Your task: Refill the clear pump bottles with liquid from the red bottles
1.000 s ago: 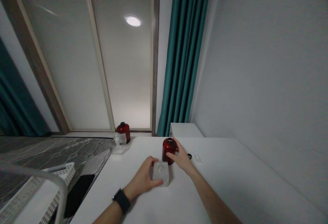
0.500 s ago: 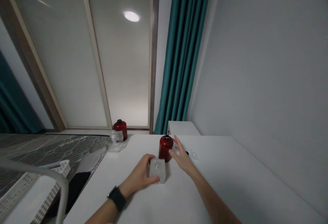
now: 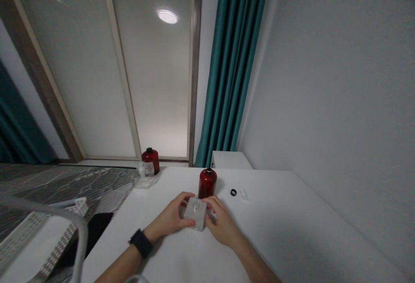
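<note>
Head view shows the left hand [image 3: 167,219] and the right hand [image 3: 223,227] on opposite sides of a clear square block [image 3: 196,214], their fingers [image 3: 180,198] closed and gripping it over the middle of a white tabletop [image 3: 285,231]. A dark red bottle with a black cap [image 3: 207,183] stands just behind the block, with a black ring [image 3: 233,192] and a small clear piece [image 3: 244,195] to its right. Near the far edge, a second dark red bottle [image 3: 150,161] stands behind a clear base [image 3: 145,181].
</note>
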### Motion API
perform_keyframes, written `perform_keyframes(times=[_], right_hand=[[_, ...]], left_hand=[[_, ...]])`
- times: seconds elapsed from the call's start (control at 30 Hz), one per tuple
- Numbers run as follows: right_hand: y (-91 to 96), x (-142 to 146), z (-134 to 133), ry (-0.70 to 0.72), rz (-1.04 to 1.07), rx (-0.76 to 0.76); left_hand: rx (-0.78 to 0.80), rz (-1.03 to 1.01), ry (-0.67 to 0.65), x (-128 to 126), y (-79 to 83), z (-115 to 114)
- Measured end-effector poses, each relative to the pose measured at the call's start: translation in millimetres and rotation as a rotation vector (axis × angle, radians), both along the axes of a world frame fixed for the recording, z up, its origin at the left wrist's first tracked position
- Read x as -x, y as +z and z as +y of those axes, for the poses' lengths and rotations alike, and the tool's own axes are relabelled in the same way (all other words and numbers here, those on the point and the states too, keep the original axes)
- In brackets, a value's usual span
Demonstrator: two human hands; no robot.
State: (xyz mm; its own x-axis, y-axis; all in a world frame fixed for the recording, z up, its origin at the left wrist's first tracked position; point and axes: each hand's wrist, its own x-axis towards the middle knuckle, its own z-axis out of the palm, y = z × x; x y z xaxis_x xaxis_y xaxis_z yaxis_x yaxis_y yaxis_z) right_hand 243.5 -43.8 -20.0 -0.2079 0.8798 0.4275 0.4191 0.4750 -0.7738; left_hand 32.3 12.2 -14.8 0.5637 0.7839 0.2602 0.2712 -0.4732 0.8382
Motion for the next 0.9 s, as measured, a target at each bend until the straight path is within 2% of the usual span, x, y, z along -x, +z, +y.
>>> perform_keyframes(times=[0.2, 0.47, 0.63, 0.9], right_hand=[[0.8, -6.0, -0.4, -0.033, -0.011, 0.0], [-5.3, -7.4, -0.2, -0.066, -0.013, 0.013], [-11.4, -4.6, -0.1, -0.112, -0.023, 0.03], [-12.0, 0.8, -2.8, -0.126, -0.057, 0.017]], left_hand=[[-0.024, -0.011, -0.023, 5.7, 5.1, 3.0], [-0.033, 0.085, -0.051, 15.9, 15.9, 7.0], [-0.025, 0.076, -0.104, 16.1, 13.7, 2.8], [-0.04, 0.091, 0.02, 1.5, 3.9, -7.9]])
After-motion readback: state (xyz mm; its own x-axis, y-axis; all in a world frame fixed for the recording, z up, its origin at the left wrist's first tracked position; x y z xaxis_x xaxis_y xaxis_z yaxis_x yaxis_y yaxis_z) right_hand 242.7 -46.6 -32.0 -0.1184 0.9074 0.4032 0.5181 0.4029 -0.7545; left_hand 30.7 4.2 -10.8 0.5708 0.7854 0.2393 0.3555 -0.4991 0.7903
